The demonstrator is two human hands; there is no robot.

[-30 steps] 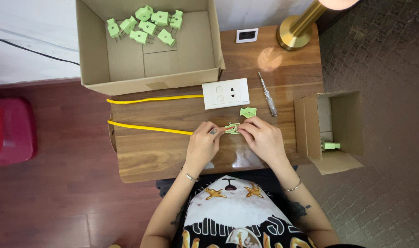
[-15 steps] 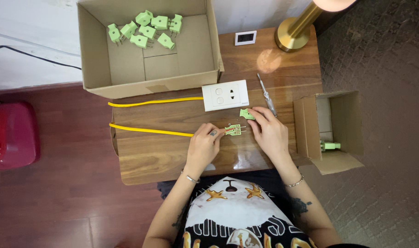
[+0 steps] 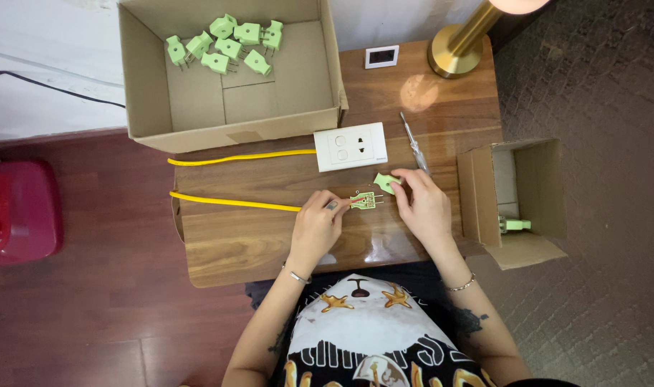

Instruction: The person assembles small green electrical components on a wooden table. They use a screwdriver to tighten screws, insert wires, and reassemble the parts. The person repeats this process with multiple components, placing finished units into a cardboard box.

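Observation:
On the wooden table my left hand pinches the end of a yellow cable where it joins an open green plug base with its prongs pointing right. My right hand rests just right of it, fingertips on a loose green plug cover. A screwdriver lies on the table above my right hand. A white wall socket sits above the plug base, at the other end of the yellow cable.
A large cardboard box at the back holds several green plugs. A small cardboard box at the right holds one green plug. A brass lamp base and small white device stand at the back. A red object sits on the floor.
My right hand has left the plug base and moved up and right to the loose green cover. My left hand still holds the cable end at the base.

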